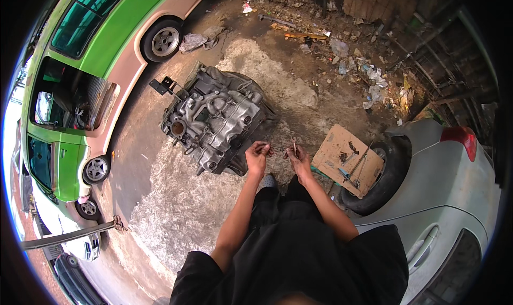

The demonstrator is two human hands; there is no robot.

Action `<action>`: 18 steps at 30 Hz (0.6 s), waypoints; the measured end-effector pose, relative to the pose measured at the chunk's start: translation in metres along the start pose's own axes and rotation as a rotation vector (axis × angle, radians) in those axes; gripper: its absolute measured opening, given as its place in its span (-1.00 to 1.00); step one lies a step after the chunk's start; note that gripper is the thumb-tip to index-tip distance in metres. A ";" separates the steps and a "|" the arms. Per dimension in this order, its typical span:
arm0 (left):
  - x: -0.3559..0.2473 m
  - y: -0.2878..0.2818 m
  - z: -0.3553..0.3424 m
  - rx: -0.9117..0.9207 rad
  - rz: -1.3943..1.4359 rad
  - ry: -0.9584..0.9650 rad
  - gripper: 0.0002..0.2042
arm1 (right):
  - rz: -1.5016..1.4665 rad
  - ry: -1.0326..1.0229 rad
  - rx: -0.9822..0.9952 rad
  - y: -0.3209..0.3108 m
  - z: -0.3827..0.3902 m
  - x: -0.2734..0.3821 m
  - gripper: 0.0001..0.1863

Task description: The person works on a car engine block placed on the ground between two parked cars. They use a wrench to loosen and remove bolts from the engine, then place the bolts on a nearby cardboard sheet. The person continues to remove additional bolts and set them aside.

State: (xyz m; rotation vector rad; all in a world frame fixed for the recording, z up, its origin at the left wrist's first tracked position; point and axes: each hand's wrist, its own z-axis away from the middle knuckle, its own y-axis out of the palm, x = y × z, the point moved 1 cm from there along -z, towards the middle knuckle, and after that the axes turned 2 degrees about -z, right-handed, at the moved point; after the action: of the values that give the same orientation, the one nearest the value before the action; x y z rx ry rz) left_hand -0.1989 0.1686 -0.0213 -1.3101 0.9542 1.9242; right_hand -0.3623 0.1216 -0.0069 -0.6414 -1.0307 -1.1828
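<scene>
Car engine [219, 112], grey and grimy, sits on the patchy concrete ground [176, 214] ahead of me and to my left, a round opening in its manifold. Just beside its near right corner, my left hand [258, 152] is narrow, thumb and fingertips pinched together; I cannot tell whether it grips something small. My right hand [298, 158] holds a slim wrench [294, 146], its end pointing away from me. Next comes a brown board [332, 139], resting on a black tyre [399, 166] and carrying dark bolts [351, 148], then a silver car [454, 182].
</scene>
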 end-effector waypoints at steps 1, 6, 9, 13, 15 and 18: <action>-0.001 -0.004 -0.002 0.000 -0.007 -0.001 -0.93 | 0.018 -0.023 0.008 0.002 -0.001 -0.001 -0.83; -0.001 -0.008 -0.012 -0.013 0.016 -0.019 -0.92 | 0.134 -0.064 0.063 0.006 -0.023 0.001 -0.85; -0.006 -0.008 -0.023 -0.030 -0.004 -0.033 -0.92 | 0.101 -0.065 0.147 0.005 -0.042 0.011 -0.85; -0.016 -0.002 -0.038 -0.049 -0.054 -0.078 -0.91 | 0.148 -0.050 0.250 0.000 -0.066 0.026 -0.79; -0.021 0.003 -0.048 -0.057 -0.073 -0.086 -0.91 | 0.156 -0.038 0.291 -0.003 -0.080 0.032 -0.76; -0.021 0.010 -0.057 -0.084 -0.084 -0.082 -0.91 | 0.146 0.002 0.364 -0.008 -0.100 0.038 -0.77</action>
State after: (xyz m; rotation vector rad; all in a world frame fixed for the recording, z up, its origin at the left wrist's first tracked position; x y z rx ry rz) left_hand -0.1718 0.1144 -0.0133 -1.2874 0.7731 1.9556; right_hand -0.3384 0.0178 -0.0159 -0.4196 -1.1425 -0.8398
